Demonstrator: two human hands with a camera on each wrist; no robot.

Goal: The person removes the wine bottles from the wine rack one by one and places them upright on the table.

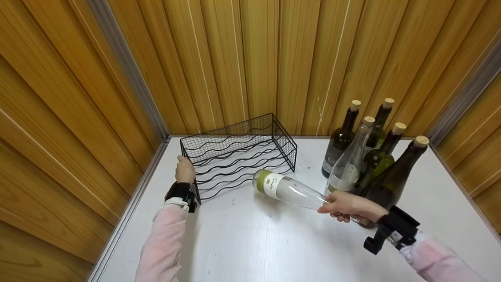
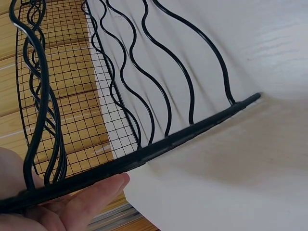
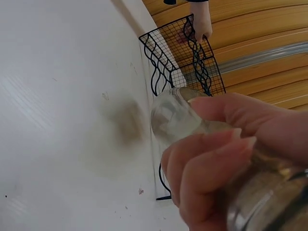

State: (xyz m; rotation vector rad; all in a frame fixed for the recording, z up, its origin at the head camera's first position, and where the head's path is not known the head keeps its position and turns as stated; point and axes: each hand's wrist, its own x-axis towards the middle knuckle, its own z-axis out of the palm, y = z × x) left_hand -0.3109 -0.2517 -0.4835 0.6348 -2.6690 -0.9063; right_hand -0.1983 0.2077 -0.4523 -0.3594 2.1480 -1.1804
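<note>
Clear glass catches the light at the centre of the head view, where a person's right hand (image 1: 349,207) grips the neck of a clear glass wine bottle with a white-and-green label (image 1: 287,189), fingers and thumb curled round it. The bottle is carried nearly level, its base pointing toward the upper left of the frame, just above the white table (image 1: 250,243) and just in front of the open side of a black wire wine rack with wavy shelves and mesh ends (image 1: 238,154). In the right wrist view the fingers (image 3: 207,168) wrap the glass close to the lens, the rack behind at upper centre.

At left of the head view, the left hand (image 1: 184,169) holds the rack's near top corner; the left wrist view shows the thumb (image 2: 96,195) lying under the black frame bar with the palm closed around it.

In the right half of the frame, five corked wine bottles (image 1: 372,156) stand upright in a cluster on the table, four of dark green glass and one clear. Ribbed wooden wall panels (image 1: 250,58) enclose the corner behind.
</note>
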